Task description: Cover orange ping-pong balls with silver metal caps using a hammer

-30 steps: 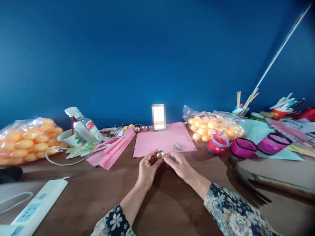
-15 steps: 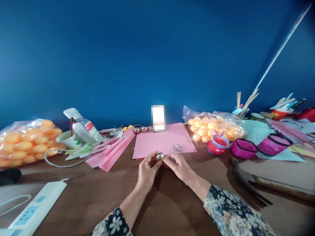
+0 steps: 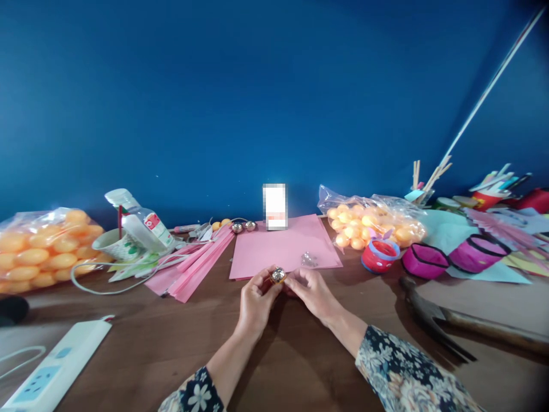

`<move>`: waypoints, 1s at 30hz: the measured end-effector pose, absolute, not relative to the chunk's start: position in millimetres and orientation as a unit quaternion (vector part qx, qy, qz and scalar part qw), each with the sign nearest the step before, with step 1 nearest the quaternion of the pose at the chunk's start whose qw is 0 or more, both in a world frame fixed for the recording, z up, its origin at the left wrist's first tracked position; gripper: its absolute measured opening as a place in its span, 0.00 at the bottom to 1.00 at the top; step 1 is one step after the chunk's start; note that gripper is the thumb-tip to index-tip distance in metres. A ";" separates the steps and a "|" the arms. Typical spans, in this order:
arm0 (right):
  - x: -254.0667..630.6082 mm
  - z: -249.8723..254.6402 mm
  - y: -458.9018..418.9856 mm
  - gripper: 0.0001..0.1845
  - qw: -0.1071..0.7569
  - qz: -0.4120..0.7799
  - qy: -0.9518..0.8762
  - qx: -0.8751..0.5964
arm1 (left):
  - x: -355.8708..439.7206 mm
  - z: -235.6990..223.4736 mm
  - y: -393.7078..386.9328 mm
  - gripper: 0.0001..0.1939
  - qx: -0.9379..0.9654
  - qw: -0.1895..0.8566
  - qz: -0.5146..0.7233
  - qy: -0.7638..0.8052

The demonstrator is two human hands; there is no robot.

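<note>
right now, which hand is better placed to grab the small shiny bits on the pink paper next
Probably the right hand: it is nearer the small shiny bits, while the left hand holds the shiny round piece.

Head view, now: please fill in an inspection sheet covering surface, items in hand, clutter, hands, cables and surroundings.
Surface: brown tabletop, pink paper lying on it.
Job's things: shiny metallic ball, between the hands.
Clutter: hammer at right; left bag of orange balls, right bag of orange balls.
Hands: left hand grips the ball; right hand has fingertips beside it, contact unclear.
Cables: white cable looped behind the power strip.
Surroundings: blue wall; other people: nothing seen.
</note>
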State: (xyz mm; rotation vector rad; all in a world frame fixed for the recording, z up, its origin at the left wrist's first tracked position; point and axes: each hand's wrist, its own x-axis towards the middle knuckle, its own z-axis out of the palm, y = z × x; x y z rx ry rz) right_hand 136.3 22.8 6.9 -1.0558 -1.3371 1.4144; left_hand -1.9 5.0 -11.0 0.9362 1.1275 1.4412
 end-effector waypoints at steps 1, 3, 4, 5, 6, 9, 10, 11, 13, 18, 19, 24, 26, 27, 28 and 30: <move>136.1 6.6 22.9 0.16 0.448 0.575 -0.535 -0.428 | -1.5 -11.0 4.9 0.23 0.391 0.517 0.600 0.470; 135.9 5.6 23.4 0.16 0.450 0.574 -0.532 -0.430 | -0.7 -10.9 4.6 0.23 0.394 0.515 0.598 0.471; 136.0 4.9 23.7 0.16 0.452 0.571 -0.533 -0.431 | -0.4 -11.0 4.4 0.23 0.396 0.513 0.597 0.473; 136.2 4.2 24.1 0.16 0.453 0.567 -0.536 -0.432 | -0.2 -10.9 4.2 0.23 0.398 0.512 0.596 0.474; 136.5 3.7 24.4 0.16 0.454 0.563 -0.539 -0.432 | 0.0 -10.8 4.0 0.23 0.400 0.511 0.595 0.474; 137.5 4.3 24.5 0.15 0.455 0.566 -0.543 -0.422 | 0.7 -8.1 3.1 0.24 0.397 0.512 0.595 0.475; 137.9 5.5 24.1 0.15 0.457 0.569 -0.541 -0.417 | 1.0 -6.2 2.7 0.24 0.395 0.512 0.595 0.477; 138.1 7.0 23.7 0.15 0.459 0.571 -0.540 -0.413 | 1.4 -3.9 2.1 0.24 0.392 0.510 0.597 0.479; 138.2 10.1 22.6 0.15 0.467 0.565 -0.543 -0.411 | 2.3 1.3 0.8 0.24 0.389 0.507 0.600 0.481; 136.9 10.2 20.0 0.16 0.474 0.551 -0.568 -0.386 | 2.7 9.2 -2.2 0.25 0.403 0.524 0.595 0.457; 136.6 8.6 19.4 0.16 0.471 0.556 -0.572 -0.378 | 2.3 9.2 -2.5 0.25 0.403 0.528 0.594 0.453; 136.1 2.2 16.2 0.15 0.473 0.535 -0.593 -0.372 | 0.8 5.3 -2.7 0.24 0.408 0.533 0.588 0.451; 135.9 2.5 14.8 0.15 0.475 0.529 -0.600 -0.368 | 0.6 4.0 -2.4 0.23 0.411 0.526 0.589 0.455; 135.7 3.0 14.1 0.15 0.476 0.528 -0.602 -0.363 | 0.5 3.4 -2.1 0.23 0.413 0.522 0.589 0.459; 135.4 3.6 13.5 0.16 0.477 0.528 -0.604 -0.359 | 0.5 2.9 -1.6 0.23 0.414 0.519 0.588 0.462; 135.0 4.1 12.7 0.17 0.480 0.528 -0.604 -0.355 | 0.1 2.0 -0.6 0.22 0.416 0.514 0.587 0.466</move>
